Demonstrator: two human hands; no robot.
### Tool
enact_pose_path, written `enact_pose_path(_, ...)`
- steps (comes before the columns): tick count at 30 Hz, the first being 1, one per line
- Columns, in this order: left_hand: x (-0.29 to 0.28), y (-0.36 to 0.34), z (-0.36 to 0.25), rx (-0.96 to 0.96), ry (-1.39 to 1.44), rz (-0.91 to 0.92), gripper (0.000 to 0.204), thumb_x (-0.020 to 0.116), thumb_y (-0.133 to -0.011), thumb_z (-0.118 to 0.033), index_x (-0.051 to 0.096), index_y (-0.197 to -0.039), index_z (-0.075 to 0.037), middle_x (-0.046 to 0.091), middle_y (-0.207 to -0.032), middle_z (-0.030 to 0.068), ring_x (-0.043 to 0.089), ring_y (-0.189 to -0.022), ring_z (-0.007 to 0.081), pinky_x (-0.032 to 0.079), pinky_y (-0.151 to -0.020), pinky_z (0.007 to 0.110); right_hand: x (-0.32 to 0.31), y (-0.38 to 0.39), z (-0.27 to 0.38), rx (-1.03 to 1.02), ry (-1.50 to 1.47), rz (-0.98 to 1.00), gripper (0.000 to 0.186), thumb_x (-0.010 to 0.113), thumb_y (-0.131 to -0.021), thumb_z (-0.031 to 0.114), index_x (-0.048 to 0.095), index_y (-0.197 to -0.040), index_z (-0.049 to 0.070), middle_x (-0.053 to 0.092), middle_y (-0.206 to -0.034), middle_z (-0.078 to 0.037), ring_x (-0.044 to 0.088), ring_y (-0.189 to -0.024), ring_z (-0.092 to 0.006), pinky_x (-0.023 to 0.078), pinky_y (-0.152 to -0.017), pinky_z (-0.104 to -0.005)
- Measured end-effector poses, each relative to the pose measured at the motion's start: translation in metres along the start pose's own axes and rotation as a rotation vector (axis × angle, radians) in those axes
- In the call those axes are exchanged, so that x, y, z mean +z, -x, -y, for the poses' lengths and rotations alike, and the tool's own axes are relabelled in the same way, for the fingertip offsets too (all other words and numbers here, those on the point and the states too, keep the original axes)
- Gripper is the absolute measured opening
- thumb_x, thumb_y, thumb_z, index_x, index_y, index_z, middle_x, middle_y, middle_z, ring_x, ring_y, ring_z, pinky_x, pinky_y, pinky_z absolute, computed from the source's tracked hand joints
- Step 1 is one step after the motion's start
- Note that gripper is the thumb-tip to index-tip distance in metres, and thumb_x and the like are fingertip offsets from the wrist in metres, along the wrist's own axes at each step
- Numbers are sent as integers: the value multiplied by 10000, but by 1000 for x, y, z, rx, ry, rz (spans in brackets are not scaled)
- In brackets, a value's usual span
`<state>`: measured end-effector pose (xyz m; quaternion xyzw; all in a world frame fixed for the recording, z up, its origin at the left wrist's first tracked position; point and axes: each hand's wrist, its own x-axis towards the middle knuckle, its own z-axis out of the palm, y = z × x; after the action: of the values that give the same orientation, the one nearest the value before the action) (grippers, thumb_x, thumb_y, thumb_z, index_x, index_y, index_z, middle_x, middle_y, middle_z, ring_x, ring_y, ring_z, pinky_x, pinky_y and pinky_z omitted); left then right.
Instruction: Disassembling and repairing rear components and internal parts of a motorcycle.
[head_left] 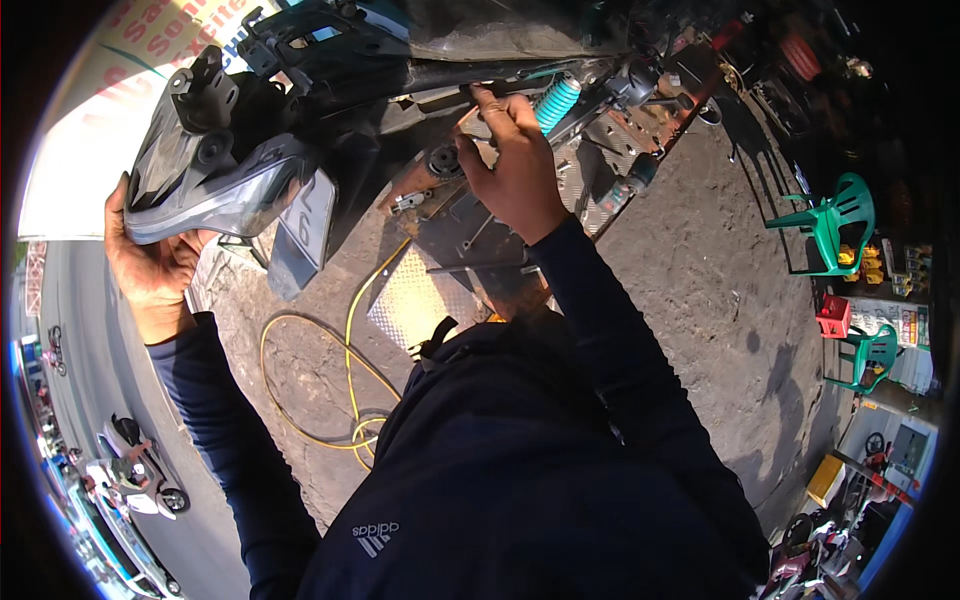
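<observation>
Clamped in the left hand (155, 265), beside a white number plate (308, 222): a dark, angular motorcycle tail section (170, 185), glossy grey below. On the right hand (518, 170): thumb and forefinger apart.

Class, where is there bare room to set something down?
Bare ground lies between the tool-strewn platform and the green chairs, with a smaller patch inside the looped yellow hose. The platform near the right hand is crowded.

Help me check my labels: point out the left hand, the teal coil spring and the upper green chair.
Left hand (155, 262): head view, on the palm.
Teal coil spring (557, 103): head view, on its middle coils.
Upper green chair (830, 236): head view, on the seat.
</observation>
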<state>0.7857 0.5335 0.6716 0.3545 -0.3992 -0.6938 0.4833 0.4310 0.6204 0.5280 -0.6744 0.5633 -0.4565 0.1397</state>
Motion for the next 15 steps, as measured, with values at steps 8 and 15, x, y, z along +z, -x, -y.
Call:
enact_pose_path(8,-15,-2,-4,-30,75,114,553,511,-927,-376,472,-1295,34,600,-1221,241,620,-1086,401,538,-850,612,15,-11,-37,-213,399,-362,577,699,-760,221,539,-1259,-19,482,-1260,-265,479,-1132,-429,404,-960,-489)
enact_pose_path(15,-3,1,6,-57,193,218,523,556,-905,-322,494,-1291,26,588,-1263,227,605,-1122,388,507,-899,609,21,-11,-41,83,346,-546,442,704,-762,229,612,-1158,54,575,-1113,-211,513,-1086,-391,410,-913,-488)
